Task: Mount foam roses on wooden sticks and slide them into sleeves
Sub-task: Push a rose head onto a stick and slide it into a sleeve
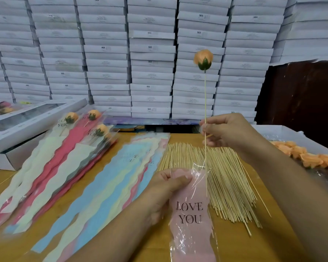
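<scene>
Rose (203, 59), orange foam with a green calyx, sits atop a thin wooden stick (205, 103) held upright right of the frame's centre. The right hand (225, 132) pinches the stick partway down with curled fingers; the lower end reaches into the mouth of a pink sleeve (190, 210) printed "LOVE YOU" at lower centre. The left hand (167, 188) pinches the sleeve's upper edge, thumb on top.

Risks, as I judge them: the stick's point could snag or pierce the clear film if it goes in at an angle; the mouth could fall closed if the left pinch slackens; the flower head may catch on the opening when it arrives, and hard pushing could shove it off the stick.

Just under the sleeve lies a spread of loose sticks (216, 178), easily scattered by a dragging wrist. Left of them are fanned empty sleeves (110, 186), then finished roses in sleeves (83, 129) at middle left. Loose rose heads (307, 157) lie at right. Stacked white boxes (151, 53) fill the background.
</scene>
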A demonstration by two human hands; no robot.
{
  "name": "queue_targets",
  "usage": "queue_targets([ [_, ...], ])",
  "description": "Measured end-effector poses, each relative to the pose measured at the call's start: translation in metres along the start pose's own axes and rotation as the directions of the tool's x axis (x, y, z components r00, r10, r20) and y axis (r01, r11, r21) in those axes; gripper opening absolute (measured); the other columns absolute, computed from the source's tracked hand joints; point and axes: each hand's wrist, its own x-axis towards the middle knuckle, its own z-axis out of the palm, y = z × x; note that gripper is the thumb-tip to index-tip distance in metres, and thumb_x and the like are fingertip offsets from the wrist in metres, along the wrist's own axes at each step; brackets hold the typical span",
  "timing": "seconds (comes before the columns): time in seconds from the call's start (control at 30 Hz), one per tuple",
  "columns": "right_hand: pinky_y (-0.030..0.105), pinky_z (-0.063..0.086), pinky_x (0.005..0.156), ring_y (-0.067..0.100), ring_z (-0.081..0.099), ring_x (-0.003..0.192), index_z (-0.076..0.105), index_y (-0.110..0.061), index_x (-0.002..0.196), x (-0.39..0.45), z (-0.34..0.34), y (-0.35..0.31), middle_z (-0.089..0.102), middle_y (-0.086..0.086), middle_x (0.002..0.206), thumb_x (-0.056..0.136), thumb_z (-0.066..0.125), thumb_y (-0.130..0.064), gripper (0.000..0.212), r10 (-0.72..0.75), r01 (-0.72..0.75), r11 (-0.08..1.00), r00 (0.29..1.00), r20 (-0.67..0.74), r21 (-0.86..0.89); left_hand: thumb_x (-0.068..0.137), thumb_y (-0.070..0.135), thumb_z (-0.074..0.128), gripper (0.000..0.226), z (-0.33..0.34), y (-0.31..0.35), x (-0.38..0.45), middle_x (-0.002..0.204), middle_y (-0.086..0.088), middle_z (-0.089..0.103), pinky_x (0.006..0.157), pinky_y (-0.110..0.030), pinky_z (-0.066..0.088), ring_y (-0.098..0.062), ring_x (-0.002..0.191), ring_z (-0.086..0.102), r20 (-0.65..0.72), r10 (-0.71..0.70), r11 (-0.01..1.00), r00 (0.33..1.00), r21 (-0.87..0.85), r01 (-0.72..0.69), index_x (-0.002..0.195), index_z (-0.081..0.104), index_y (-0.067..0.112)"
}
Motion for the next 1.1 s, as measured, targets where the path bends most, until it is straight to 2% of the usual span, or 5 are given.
queue_targets([
  [0.17,0.021,0.054,0.053,0.025,0.065,0.065,0.074,-0.008,0.094,-0.005,0.006,0.014,0.070,0.006,0.073,0.091,0.069,-0.007,0.006,0.025,-0.025,1.000,0.999,0.034,0.008,0.082,0.016,0.080,0.023,-0.001,-0.002,0.003,0.104,-0.026,0.072,0.101,-0.059,0.049,-0.036,0.092,0.068,-0.017,0.006,1.000,1.000,-0.010,-0.006,0.103,0.075,0.006],
  [0.37,0.021,0.053,0.052,0.015,0.068,0.058,0.073,-0.012,0.094,-0.008,0.009,0.024,0.074,0.005,0.073,0.090,0.070,-0.008,0.006,0.064,-0.064,0.998,0.996,0.060,0.002,0.090,0.024,0.072,0.016,0.000,-0.002,0.004,0.087,-0.017,0.071,0.082,-0.042,0.055,-0.026,0.074,0.067,-0.033,0.018,1.000,0.999,0.006,-0.018,0.094,0.071,0.008],
  [0.47,0.020,0.053,0.050,0.013,0.067,0.056,0.073,-0.010,0.094,-0.009,0.010,0.027,0.074,0.003,0.070,0.090,0.070,-0.008,0.006,0.073,-0.074,0.997,0.995,0.061,0.012,0.093,0.026,0.069,0.014,0.001,-0.002,0.006,0.089,-0.016,0.072,0.089,-0.049,0.054,-0.027,0.077,0.067,-0.037,-0.002,1.000,0.999,-0.028,0.001,0.086,0.077,0.016],
  [0.77,0.019,0.053,0.051,0.012,0.067,0.056,0.072,-0.010,0.097,-0.009,0.014,0.036,0.074,0.003,0.070,0.091,0.070,-0.010,0.006,0.083,-0.084,0.996,0.996,0.026,0.039,0.078,0.014,0.084,0.021,-0.001,0.001,-0.004,0.112,-0.017,0.074,0.095,-0.055,0.055,-0.035,0.104,0.072,0.126,0.020,0.996,0.992,0.088,-0.031,0.095,0.079,0.026],
  [1.1,0.019,0.054,0.054,0.009,0.067,0.059,0.073,-0.015,0.094,-0.009,0.022,0.045,0.076,0.002,0.074,0.090,0.072,-0.015,0.004,0.090,-0.092,0.995,0.995,0.046,0.047,0.068,0.007,0.088,0.035,0.000,-0.003,-0.001,0.110,-0.025,0.073,0.098,-0.060,0.052,-0.043,0.104,0.070,0.070,0.032,0.993,0.997,0.111,-0.040,0.101,0.077,0.009],
])
